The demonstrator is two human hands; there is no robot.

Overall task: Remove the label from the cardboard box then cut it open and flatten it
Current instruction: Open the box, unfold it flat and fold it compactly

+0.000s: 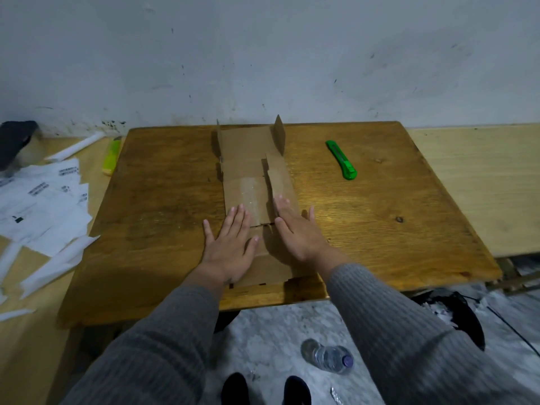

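Cut-open cardboard box (251, 176) lying mid-table (380, 214), two far flaps upright. Left hand (230, 244) and right hand (298, 229) spread flat on its near end. Torn labels (43, 200) far left (print unreadable). Green box cutter (342, 159) right.

Print on paper sheets (43, 200) too blurred; nothing readable.

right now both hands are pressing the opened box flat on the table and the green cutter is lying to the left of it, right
Not quite. The head view shows the green cutter lying to the right of the opened box, not the left. The rest holds: the left hand and right hand both press the box flat on the table.
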